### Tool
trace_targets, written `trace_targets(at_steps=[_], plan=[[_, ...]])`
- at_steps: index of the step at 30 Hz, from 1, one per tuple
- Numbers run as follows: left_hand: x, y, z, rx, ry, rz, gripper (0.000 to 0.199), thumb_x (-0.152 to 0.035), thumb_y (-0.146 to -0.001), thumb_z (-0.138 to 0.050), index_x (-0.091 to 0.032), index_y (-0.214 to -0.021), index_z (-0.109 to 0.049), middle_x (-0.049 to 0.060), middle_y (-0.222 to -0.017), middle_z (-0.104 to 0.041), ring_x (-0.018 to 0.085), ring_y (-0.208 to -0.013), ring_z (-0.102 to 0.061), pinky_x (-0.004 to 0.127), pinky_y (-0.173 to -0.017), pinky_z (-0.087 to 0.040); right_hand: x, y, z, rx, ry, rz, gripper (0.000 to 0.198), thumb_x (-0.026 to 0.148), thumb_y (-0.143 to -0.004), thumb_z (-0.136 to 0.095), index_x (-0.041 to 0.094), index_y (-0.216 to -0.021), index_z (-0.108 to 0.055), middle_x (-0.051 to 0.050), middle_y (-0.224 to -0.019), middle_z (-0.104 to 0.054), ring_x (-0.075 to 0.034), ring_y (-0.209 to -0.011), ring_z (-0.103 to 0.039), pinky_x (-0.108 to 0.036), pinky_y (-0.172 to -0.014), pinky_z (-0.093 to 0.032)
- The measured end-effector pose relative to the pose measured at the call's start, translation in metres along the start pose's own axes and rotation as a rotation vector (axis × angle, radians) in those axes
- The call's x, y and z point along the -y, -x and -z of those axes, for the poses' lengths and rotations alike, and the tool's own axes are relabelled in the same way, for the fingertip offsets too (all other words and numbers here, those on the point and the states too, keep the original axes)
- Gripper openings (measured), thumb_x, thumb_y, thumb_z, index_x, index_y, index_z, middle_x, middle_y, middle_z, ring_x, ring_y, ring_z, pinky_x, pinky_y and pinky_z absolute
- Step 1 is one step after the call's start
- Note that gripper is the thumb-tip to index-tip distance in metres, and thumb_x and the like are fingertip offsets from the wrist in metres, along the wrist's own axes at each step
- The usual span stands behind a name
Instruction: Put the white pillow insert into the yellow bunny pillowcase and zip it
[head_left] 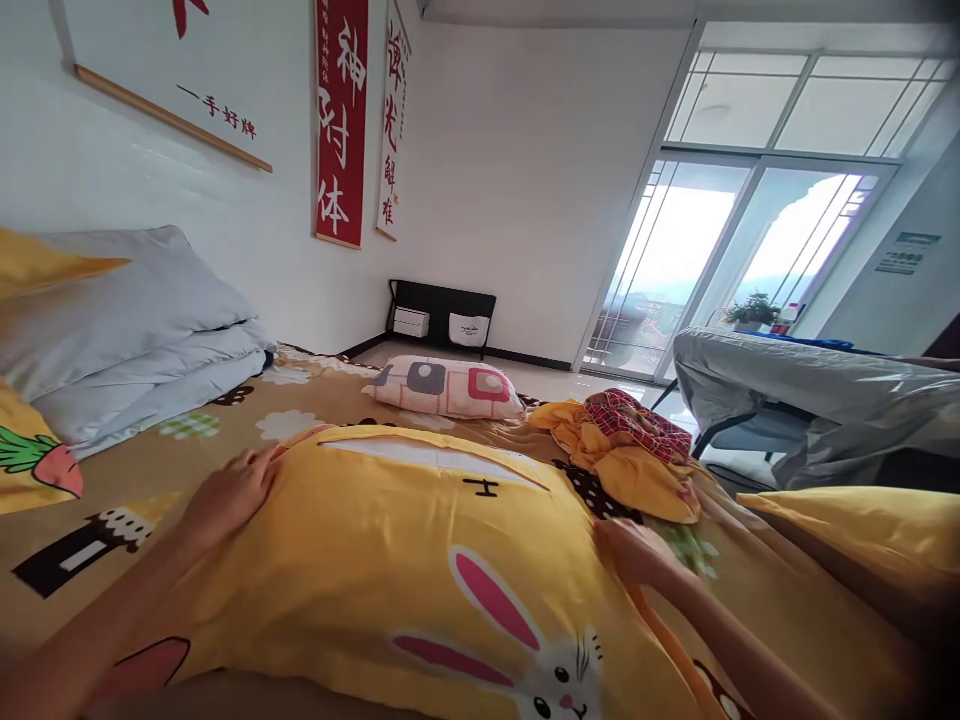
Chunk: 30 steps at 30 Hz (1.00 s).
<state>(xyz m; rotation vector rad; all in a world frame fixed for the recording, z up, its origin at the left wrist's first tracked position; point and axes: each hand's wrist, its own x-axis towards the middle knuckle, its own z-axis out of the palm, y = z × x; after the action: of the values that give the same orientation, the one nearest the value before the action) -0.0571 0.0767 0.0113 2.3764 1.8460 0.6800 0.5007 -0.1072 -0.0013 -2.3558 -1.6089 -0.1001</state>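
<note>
A yellow pillow [360,560] with a printed white rabbit lies in front of me. Along its far edge the pillowcase gapes, and a white inner pillow [442,460] shows through the slit. My left hand [236,490] is closed on the case at the far left corner, fingers curled over the edge. On the other side, my right hand [634,550] grips the case's right edge, its fingertips partly hidden against the cloth.
Grey-white pillows [150,300] are stacked at left on the patterned bedsheet [292,380]. A pink-and-white pillow [450,388] and a heap of yellow and red plaid cloth [622,440] lie beyond. Another yellow pillow [870,520] is at right, near a plastic-covered table [795,370].
</note>
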Motion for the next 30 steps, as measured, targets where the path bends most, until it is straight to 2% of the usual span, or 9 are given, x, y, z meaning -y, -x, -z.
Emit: trace_targets(at_steps=[3,6,9,13,15,18,21,24,30], plan=[[-0.035,-0.013,0.022,-0.062,0.085,-0.329,0.054,-0.047,-0.089,-0.031,-0.019,-0.131,-0.052,0.011,-0.139,-0.051,0.028,-0.129,-0.044,0.039,-0.109,-0.032,0.046,-0.009,0.032,-0.136,-0.14,0.253,0.032,0.024,-0.082,-0.045,0.023,-0.103,-0.068,-0.01,-0.115,-0.067,-0.025,-0.109,-0.06,-0.037,-0.096,-0.043],[-0.063,-0.022,0.012,0.067,0.18,-0.486,0.05,-0.051,-0.091,-0.032,-0.021,-0.121,-0.058,0.009,-0.131,-0.058,0.026,-0.125,-0.048,0.037,-0.109,-0.031,0.102,-0.007,0.032,-0.109,-0.361,0.513,0.033,0.039,-0.092,-0.039,0.024,-0.109,-0.063,-0.007,-0.114,-0.066,-0.021,-0.107,-0.059,-0.034,-0.095,-0.043],[-0.067,-0.032,-0.012,0.118,0.131,-0.439,0.047,-0.055,-0.091,-0.032,-0.02,-0.099,-0.063,0.011,-0.114,-0.065,0.027,-0.113,-0.055,0.041,-0.101,-0.037,0.13,-0.007,0.015,-0.035,-0.393,0.512,0.033,0.046,-0.093,-0.038,0.023,-0.093,-0.061,-0.006,-0.097,-0.066,-0.019,-0.09,-0.059,-0.031,-0.083,-0.046],[-0.061,-0.048,-0.018,0.171,0.012,-0.336,0.05,-0.06,-0.089,-0.033,-0.021,-0.078,-0.063,0.01,-0.11,-0.068,0.033,-0.127,-0.044,0.047,-0.101,-0.032,0.127,-0.021,0.002,-0.037,-0.288,0.437,0.034,0.052,-0.088,-0.043,0.021,-0.077,-0.054,-0.003,-0.083,-0.062,-0.018,-0.08,-0.055,-0.029,-0.076,-0.042],[-0.067,-0.054,-0.008,0.192,-0.001,-0.309,0.053,-0.06,-0.088,-0.034,-0.02,-0.068,-0.062,0.009,-0.09,-0.07,0.032,-0.116,-0.054,0.039,-0.093,-0.036,0.123,-0.027,0.006,-0.02,-0.26,0.437,0.041,0.055,-0.087,-0.042,0.021,-0.065,-0.049,-0.001,-0.073,-0.058,-0.017,-0.076,-0.053,-0.027,-0.072,-0.04],[-0.089,-0.06,0.023,0.12,0.014,-0.253,0.057,-0.056,-0.09,-0.029,-0.019,-0.057,-0.059,0.007,-0.064,-0.064,0.023,-0.076,-0.063,0.029,-0.068,-0.037,0.123,-0.032,0.03,-0.001,-0.272,0.411,0.054,0.062,-0.088,-0.033,0.022,-0.051,-0.034,0.003,-0.053,-0.041,-0.013,-0.055,-0.041,-0.024,-0.054,-0.031],[-0.114,-0.061,0.063,-0.103,-0.013,-0.222,0.056,-0.052,-0.089,-0.03,-0.018,-0.058,-0.061,0.007,-0.06,-0.062,0.02,-0.063,-0.058,0.029,-0.058,-0.03,0.127,-0.029,0.069,-0.105,-0.267,0.4,0.057,0.066,-0.086,-0.036,0.022,-0.051,-0.029,0.005,-0.049,-0.033,-0.011,-0.051,-0.033,-0.024,-0.051,-0.025],[-0.129,-0.057,0.085,-0.372,-0.05,-0.192,0.057,-0.048,-0.091,-0.025,-0.017,-0.062,-0.064,0.009,-0.063,-0.064,0.02,-0.064,-0.057,0.029,-0.059,-0.029,0.136,-0.019,0.091,-0.362,-0.209,0.408,0.055,0.061,-0.089,-0.036,0.021,-0.052,-0.039,0.003,-0.051,-0.044,-0.011,-0.053,-0.038,-0.024,-0.056,-0.028],[-0.125,-0.052,0.082,-0.205,-0.192,-0.196,0.052,-0.045,-0.089,-0.029,-0.018,-0.066,-0.068,0.009,-0.071,-0.068,0.021,-0.068,-0.059,0.028,-0.058,-0.028,0.148,-0.017,0.093,-0.247,0.058,0.456,0.052,0.046,-0.095,-0.034,0.019,-0.059,-0.057,-0.005,-0.064,-0.064,-0.014,-0.059,-0.054,-0.025,-0.059,-0.03]])
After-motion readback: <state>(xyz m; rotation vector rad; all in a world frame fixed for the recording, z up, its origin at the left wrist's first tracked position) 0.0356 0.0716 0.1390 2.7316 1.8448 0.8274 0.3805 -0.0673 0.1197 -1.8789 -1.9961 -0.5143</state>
